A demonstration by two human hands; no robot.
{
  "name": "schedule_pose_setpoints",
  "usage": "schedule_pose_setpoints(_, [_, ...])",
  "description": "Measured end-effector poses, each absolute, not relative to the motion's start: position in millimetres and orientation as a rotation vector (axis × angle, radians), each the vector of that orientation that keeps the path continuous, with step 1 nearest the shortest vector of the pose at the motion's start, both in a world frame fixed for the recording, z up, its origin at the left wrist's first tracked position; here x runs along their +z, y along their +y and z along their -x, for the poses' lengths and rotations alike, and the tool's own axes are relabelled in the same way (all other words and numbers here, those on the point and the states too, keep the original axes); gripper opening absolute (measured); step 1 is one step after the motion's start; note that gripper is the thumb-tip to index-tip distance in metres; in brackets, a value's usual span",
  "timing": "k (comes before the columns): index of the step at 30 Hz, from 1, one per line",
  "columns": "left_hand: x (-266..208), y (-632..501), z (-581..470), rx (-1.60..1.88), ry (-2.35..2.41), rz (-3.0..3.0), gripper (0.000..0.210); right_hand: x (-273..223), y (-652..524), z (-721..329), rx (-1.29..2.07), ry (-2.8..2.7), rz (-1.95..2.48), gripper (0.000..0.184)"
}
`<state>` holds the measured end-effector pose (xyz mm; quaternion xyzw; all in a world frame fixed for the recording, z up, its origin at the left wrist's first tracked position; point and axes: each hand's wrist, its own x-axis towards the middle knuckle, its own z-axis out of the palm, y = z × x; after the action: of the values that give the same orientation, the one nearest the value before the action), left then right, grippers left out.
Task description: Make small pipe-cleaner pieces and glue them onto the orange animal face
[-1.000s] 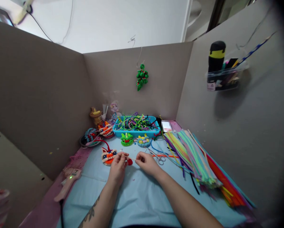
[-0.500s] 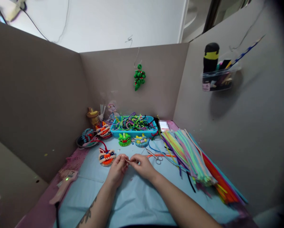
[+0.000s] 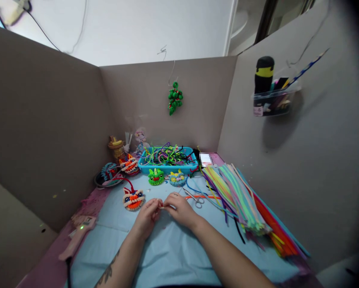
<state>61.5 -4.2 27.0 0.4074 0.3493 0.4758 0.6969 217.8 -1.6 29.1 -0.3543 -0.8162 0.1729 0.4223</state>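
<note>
My left hand [image 3: 148, 215] and my right hand [image 3: 180, 209] meet above the blue cloth, fingertips pinched close together. Between them is a small pale piece [image 3: 162, 207], thin and mostly covered by the fingers; its kind is too small to make out. An orange and cream lion-head figure [image 3: 133, 199] of fuzzy pipe cleaners, with a red stem, lies just left of my left hand. Scissors [image 3: 197, 201] rest open-handled to the right of my right hand, beside an orange pipe cleaner [image 3: 208, 196]. A green figure [image 3: 156, 177] and a light blue one [image 3: 177, 178] sit beyond the hands.
A blue tray [image 3: 167, 168] of tangled pipe cleaners stands at the back. Bundled pipe cleaners [image 3: 242, 200] spread along the right. A pink glue gun [image 3: 79, 237] with a green light lies at left, near a bowl [image 3: 100, 184]. Grey partitions [image 3: 167, 128] enclose the table.
The pale piece between my fingertips has turned slightly, and my hands stay pinched together. The whole view has shifted a little; the things on the table stay put.
</note>
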Motion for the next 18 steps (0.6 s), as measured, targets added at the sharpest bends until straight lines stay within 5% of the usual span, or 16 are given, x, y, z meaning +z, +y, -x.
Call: schedule_pose_setpoints(18, [22.7,-5.0,-63.8,1.016,0.848,-0.946,0.030,32.0,-1.7,-221.2,0.374,-2.015,0.911,0.014])
